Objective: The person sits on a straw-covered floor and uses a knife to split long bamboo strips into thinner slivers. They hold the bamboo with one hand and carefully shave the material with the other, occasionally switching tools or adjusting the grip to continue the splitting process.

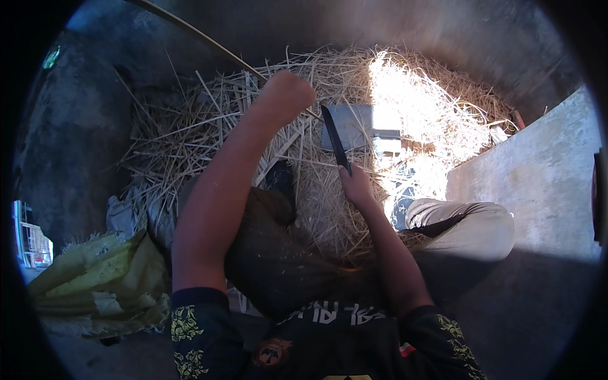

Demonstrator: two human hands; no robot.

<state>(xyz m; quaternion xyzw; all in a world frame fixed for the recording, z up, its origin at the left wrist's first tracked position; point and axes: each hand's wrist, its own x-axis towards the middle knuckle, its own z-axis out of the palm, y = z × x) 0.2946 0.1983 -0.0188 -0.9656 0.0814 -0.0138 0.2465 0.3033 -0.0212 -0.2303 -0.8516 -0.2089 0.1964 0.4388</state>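
A heap of dry straw [209, 120] lies in front of me on the ground. My left hand [286, 94] is raised over the heap with its fingers closed on a bunch of straw stalks. My right hand [356, 185] grips the handle of a dark, long-bladed knife [334, 139] whose blade points up and away from me, toward my left hand. Behind the blade lies a flat grey slab [354, 124], half buried in straw. Both forearms are bare below dark sleeves with a yellow pattern.
A concrete ledge [538, 177] runs along the right. A yellow-green woven sack [101, 278] lies crumpled at lower left. My knees, in dark and beige cloth, fold under me. A dark wall [76, 126] curves behind the heap. Sunlight glares on the straw at upper right.
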